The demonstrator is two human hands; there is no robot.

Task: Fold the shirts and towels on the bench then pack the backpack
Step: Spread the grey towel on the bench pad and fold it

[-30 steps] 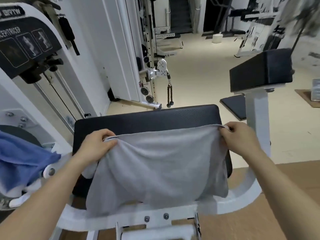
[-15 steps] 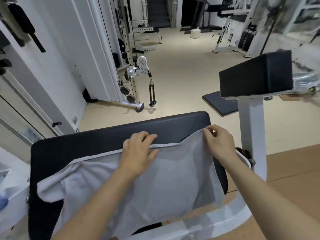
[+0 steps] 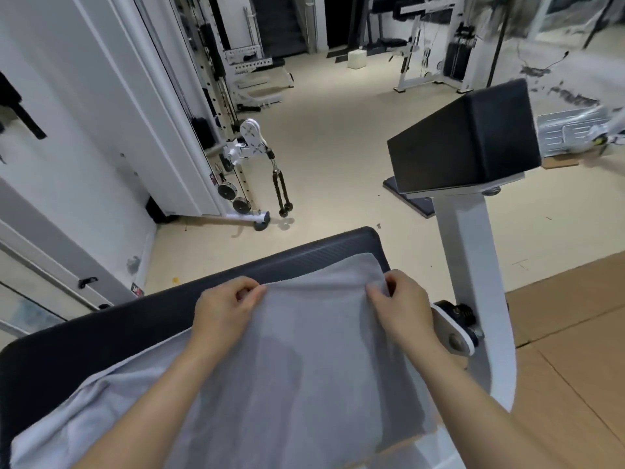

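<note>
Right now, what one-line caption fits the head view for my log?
Left hand and right hand grip the far edge of a grey towel lying on the black bench pad.

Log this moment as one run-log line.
step: fold towel | left hand: pinches towel edge | right hand: pinches towel edge | towel: lying on bench

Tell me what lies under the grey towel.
The black bench pad shows beyond the grey towel, which drapes over it. Whether anything else lies beneath the cloth is hidden.
</note>
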